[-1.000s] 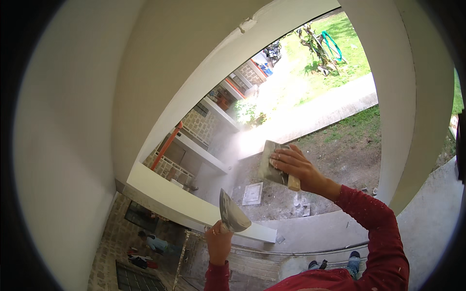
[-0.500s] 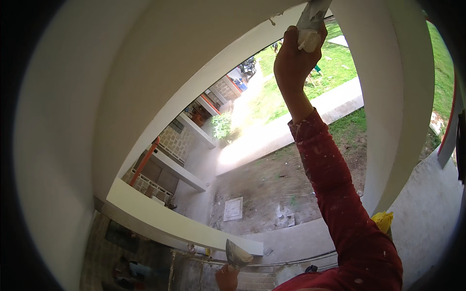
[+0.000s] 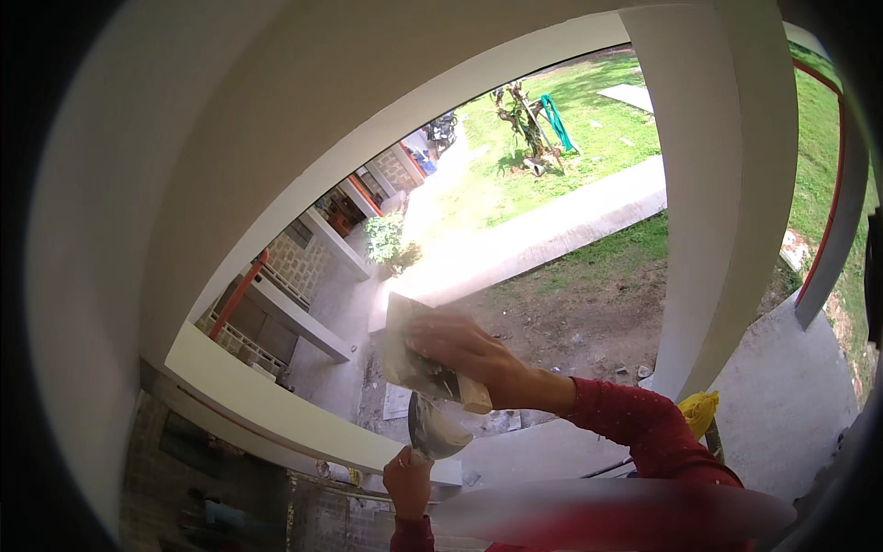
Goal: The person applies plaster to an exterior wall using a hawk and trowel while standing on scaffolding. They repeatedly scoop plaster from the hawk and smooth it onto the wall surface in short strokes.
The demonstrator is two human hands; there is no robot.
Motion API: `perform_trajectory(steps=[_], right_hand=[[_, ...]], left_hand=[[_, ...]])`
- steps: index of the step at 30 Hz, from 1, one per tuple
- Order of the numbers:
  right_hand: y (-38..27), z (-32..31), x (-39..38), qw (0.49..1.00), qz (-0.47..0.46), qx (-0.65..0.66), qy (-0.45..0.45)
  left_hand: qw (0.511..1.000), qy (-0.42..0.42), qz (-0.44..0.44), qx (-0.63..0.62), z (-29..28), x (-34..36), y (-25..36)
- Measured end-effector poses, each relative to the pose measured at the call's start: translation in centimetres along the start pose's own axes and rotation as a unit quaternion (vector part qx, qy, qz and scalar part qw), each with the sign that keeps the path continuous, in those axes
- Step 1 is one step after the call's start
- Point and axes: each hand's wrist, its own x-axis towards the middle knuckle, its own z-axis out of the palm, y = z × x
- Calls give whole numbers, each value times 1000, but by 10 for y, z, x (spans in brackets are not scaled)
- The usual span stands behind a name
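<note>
Two plastering tools sit near the lower centre: a flat trowel (image 3: 398, 345) grasped by the right hand (image 3: 455, 350), and a broad scraper (image 3: 440, 434) just below, its base clenched in the left hand (image 3: 407, 480). Whether they touch, I cannot tell. The trowel should handle stiff and fairly light, best held by its wooden-looking handle (image 3: 476, 396); the scraper probably flexes slightly, its smeared face slippery, so grip the base. Beyond lie a pale beam (image 3: 276, 405), lower left, and bare soil (image 3: 579, 317), right of centre.
</note>
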Motion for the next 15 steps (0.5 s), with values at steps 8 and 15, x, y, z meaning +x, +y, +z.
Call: perform_trajectory(steps=[8, 15], right_hand=[[4, -45, -136, 943, 156, -239, -173], [-31, -42, -124, 900, 100, -328, -269]], left_hand=[[992, -33, -6, -121, 3, 36, 38], [995, -65, 76, 32, 23, 49, 64]])
